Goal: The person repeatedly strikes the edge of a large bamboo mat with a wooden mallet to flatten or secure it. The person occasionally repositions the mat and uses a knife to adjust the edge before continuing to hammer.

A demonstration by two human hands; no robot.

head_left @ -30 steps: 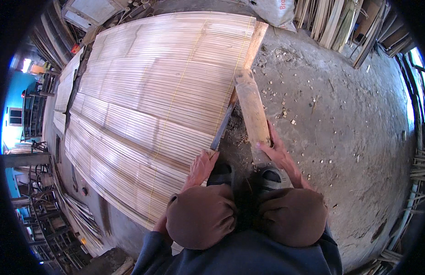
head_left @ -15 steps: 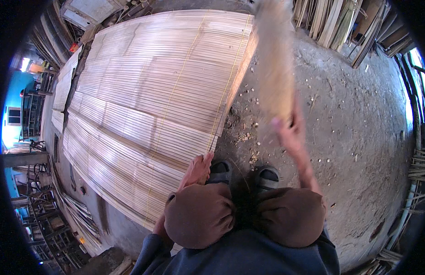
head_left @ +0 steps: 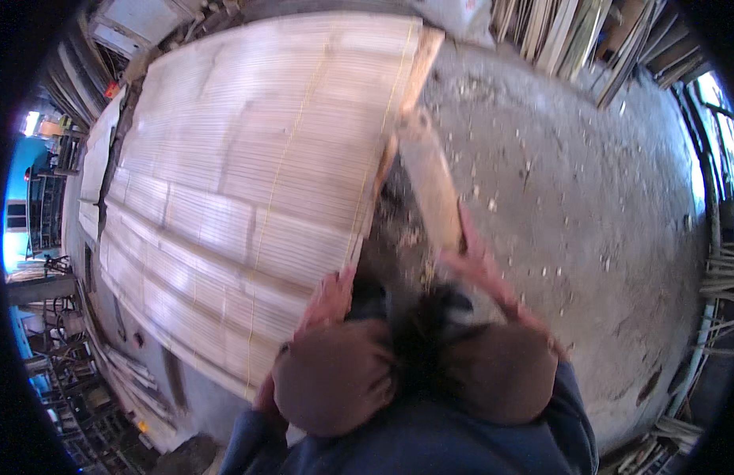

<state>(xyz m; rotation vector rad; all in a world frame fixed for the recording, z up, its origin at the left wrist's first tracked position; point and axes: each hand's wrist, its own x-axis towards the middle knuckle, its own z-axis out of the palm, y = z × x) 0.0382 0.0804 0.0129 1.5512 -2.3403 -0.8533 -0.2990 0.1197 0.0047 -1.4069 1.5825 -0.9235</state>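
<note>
A wide mat of thin pale wooden slats, joined by yellow cords, slopes away on my left. At its near right corner is my left hand, fingers closed about the edge; slight blur softens them. My right hand grips the near end of a long flat wooden bat, tan with a greyer far end. The bat's far end is close to the mat's right edge; whether they touch I cannot tell. A thicker light wooden strip shows along that edge.
Small wood chips lie scattered over the grey floor to the right. Bundles of wooden strips lean at the far right. Long strips lie beyond the mat's left side. My covered knees are close below both hands.
The bat has swung down and left from its raised position, towards the mat's right edge. My right hand came nearer with it. My left hand stays at the mat's corner.
</note>
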